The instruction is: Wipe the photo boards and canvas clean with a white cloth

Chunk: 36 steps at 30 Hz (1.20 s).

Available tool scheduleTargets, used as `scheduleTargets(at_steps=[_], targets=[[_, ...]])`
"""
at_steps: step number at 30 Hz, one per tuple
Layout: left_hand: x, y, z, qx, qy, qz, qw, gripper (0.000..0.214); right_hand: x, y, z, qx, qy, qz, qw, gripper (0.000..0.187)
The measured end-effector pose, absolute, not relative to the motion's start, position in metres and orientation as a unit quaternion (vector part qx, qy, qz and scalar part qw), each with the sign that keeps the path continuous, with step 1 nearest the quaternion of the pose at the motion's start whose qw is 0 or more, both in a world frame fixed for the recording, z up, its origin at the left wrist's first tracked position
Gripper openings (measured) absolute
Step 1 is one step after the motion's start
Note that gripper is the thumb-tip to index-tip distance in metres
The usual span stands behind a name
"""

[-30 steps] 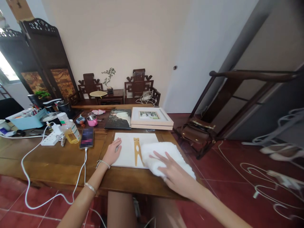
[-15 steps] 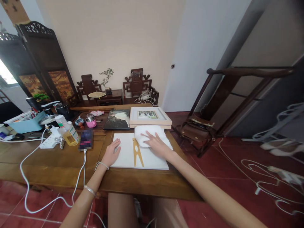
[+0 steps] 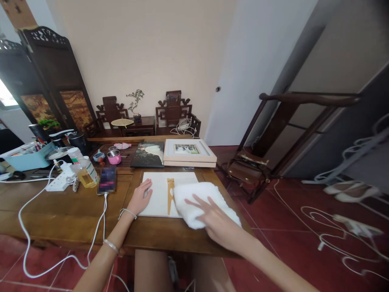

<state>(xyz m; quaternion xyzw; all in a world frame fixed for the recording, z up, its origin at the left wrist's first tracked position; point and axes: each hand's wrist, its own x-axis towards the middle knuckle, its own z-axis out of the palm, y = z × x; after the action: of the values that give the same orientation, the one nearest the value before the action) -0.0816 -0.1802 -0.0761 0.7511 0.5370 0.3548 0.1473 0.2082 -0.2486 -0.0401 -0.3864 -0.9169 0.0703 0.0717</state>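
A white board (image 3: 158, 190) lies flat on the wooden table (image 3: 73, 215), with a thin wooden stand piece (image 3: 169, 195) on it. My left hand (image 3: 140, 198) rests flat on the board's left edge, fingers stretched out. My right hand (image 3: 210, 214) lies spread on a folded white cloth (image 3: 197, 196) that covers the board's right near part. The fingers press the cloth down and hold nothing else.
Stacked light picture frames (image 3: 189, 152) and a dark picture (image 3: 148, 154) lie behind the board. To the left are a phone on a white cable (image 3: 107, 179), an oil bottle (image 3: 86, 172), a power strip (image 3: 57, 183) and a pink pot (image 3: 114, 156). A dark wooden rack (image 3: 273, 138) stands to the right.
My right hand slid the cloth from the board's near right up to its far edge, then back toward me. The left hand stayed on the board's left edge.
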Motion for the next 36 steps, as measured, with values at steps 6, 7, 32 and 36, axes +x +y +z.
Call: scheduleTargets(at_steps=[6, 7, 32, 36], targets=[[-0.083, -0.181, -0.075, 0.752, 0.533, 0.358, 0.149, 0.039, 0.186, -0.159, -0.033, -0.437, -0.895, 0.057, 0.073, 0.057], [-0.083, -0.18, -0.075, 0.752, 0.531, 0.361, 0.149, 0.038, 0.183, -0.149, -0.033, -0.443, -0.892, 0.054, 0.074, 0.056], [-0.081, -0.18, -0.077, 0.749, 0.532, 0.365, 0.148, 0.037, 0.179, -0.145, -0.034, -0.458, -0.882, 0.082, 0.082, 0.057], [-0.08, -0.181, -0.075, 0.747, 0.536, 0.365, 0.144, 0.038, 0.174, -0.162, -0.034, -0.452, -0.884, 0.086, 0.083, 0.058]])
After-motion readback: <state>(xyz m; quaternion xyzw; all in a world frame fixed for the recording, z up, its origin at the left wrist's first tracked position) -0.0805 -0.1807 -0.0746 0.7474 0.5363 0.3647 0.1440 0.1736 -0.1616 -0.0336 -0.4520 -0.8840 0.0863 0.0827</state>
